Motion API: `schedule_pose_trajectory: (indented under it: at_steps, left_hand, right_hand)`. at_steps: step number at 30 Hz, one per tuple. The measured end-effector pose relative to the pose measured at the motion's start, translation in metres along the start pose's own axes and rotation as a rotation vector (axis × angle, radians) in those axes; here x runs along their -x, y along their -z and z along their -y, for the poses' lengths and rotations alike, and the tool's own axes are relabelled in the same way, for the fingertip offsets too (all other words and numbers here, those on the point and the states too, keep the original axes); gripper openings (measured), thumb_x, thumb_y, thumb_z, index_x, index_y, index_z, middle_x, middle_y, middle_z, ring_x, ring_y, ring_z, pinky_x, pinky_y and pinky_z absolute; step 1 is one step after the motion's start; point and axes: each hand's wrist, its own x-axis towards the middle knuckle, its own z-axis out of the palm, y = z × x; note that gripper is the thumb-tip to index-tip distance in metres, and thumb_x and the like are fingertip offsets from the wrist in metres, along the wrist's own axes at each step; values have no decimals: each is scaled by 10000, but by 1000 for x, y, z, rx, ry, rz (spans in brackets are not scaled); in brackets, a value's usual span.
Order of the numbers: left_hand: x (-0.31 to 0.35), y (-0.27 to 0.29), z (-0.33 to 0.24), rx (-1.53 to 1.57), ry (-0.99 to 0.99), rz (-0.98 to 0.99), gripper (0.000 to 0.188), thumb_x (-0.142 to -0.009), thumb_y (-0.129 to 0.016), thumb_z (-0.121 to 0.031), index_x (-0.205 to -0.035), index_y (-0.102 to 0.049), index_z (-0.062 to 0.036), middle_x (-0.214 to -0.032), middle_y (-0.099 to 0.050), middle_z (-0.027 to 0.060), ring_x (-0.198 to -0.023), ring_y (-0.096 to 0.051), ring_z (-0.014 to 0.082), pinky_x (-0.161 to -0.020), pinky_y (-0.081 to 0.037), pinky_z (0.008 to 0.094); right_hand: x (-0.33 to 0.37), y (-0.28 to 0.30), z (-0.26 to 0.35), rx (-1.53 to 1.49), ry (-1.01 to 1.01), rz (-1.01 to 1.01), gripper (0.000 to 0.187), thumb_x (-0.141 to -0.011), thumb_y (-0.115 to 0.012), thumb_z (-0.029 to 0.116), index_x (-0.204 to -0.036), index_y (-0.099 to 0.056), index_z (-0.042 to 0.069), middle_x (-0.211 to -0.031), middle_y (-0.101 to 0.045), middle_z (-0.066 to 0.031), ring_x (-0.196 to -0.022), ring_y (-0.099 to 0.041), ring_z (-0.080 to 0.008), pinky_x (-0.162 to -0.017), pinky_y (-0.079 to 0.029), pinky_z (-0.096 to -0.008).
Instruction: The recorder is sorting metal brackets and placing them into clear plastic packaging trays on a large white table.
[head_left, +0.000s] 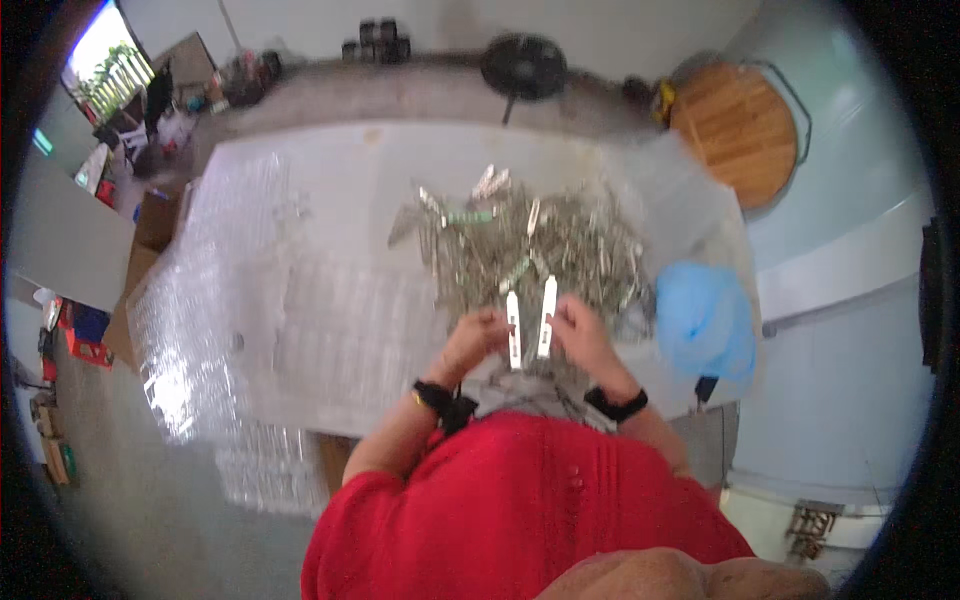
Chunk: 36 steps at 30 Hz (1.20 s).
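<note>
My left hand (478,342) pinches a narrow white strip (514,335) with small dark marks along its face. In my right hand (584,338) is a second white strip (548,315) of the same kind, held upright and slightly higher. The two strips stand side by side with a small gap between them, over the near edge of a large tangled heap (590,245) of thin greyish pieces that look like wires. A green strip (468,216) and a pale strip (534,216) lie on that heap. Finer detail on the held strips is too blurred to read.
The heap lies on a white table (330,150). Clear plastic trays or sheets (215,300) cover its left side, and a translucent blue plastic bag (705,318) rests at the right. Beyond the table stand a black fan (523,66) and a round wooden tabletop (735,130).
</note>
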Motion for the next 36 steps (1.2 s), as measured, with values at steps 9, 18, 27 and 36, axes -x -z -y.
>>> schedule_pose_trajectory:
  at_steps: [9,18,27,36]
  left_hand:
    - [-1,-8,-17,446,39,47,129,-989,-612,-179,-1028,-658,-65,-892,-683,25,-752,-628,126,-666,-494,288]
    - [-4,-14,-11,417,118,67,118,-973,-642,-162,-1011,-671,-55,-946,-688,23,-815,-631,107,-724,-518,259]
    - [-14,-11,-3,423,103,68,123,-965,-655,-168,-1001,-677,-53,-872,-684,6,-740,-622,101,-680,-513,247]
    - [-10,-11,-9,440,74,91,136,-962,-661,-175,-1011,-680,-49,-887,-691,13,-760,-626,102,-696,-514,255]
  right_hand:
    - [-7,-6,4,-207,-156,137,127,-976,-607,139,-992,-551,25,-772,-601,-12,-651,-568,-74,-582,-478,-247]
    - [-3,-9,-1,-180,-170,182,127,-972,-611,146,-975,-563,28,-750,-593,-3,-637,-565,-70,-565,-468,-248]
    - [-10,-9,-1,-168,-161,214,128,-972,-604,141,-963,-554,23,-749,-589,-7,-649,-569,-79,-585,-472,-257]
    - [-10,-11,1,-171,-190,228,138,-974,-605,152,-966,-555,23,-761,-594,-3,-660,-566,-76,-599,-474,-254]
